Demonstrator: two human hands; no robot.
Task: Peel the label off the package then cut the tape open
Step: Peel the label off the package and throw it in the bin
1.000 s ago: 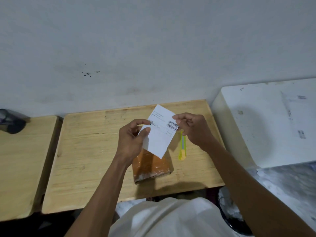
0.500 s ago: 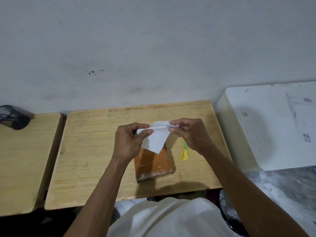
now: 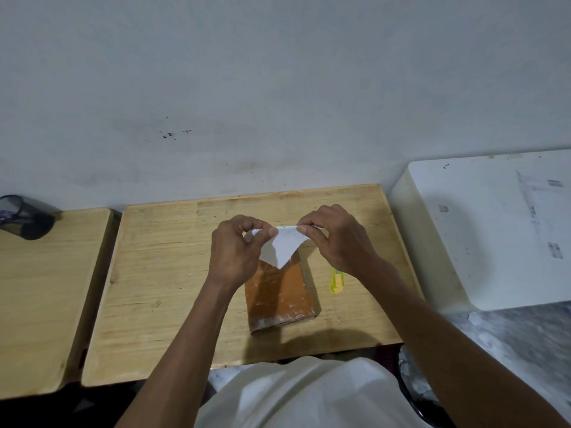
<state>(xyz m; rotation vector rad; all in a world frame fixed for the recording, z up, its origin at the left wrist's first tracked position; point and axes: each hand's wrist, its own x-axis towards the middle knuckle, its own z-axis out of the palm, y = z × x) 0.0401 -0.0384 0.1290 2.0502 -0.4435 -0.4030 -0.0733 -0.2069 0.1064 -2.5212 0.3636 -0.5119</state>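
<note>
My left hand [image 3: 236,251] and right hand [image 3: 335,239] pinch the folded label [image 3: 282,245]; adhesive may snag my fingers; cutter [image 3: 337,281] waits at four o'clock of the package [image 3: 278,298].

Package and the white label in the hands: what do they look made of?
Package: seemingly cardboard wrapped in glossy brown tape; its face shines, with whitish scuffs at the edges. Label: thin matte white paper, probably adhesive-backed; it bends and droops to a point between the left hand and right hand.
</note>
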